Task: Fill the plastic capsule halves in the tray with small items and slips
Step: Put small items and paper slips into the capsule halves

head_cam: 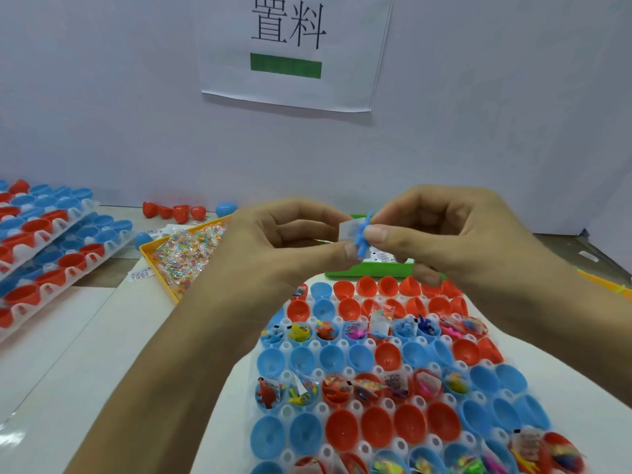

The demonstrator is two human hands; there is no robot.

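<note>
A white tray (357, 410) of red and blue capsule halves lies in front of me. Some rows hold small toys, candy packets and slips; other rows are bare. Above the tray's far end, my left hand (290, 241) and my right hand (444, 234) meet. Together they pinch a small blue spiky toy (361, 234) and a white paper slip (348, 230) between thumbs and forefingers. The slip sits just behind the toy on its left side.
A yellow tray (152, 249) of small candy packets sits at the left, a green tray (369, 269) behind my hands. Stacked trays of capsule halves (44, 241) lie far left. Loose red and blue halves (178, 211) rest by the wall under a paper sign (290, 49).
</note>
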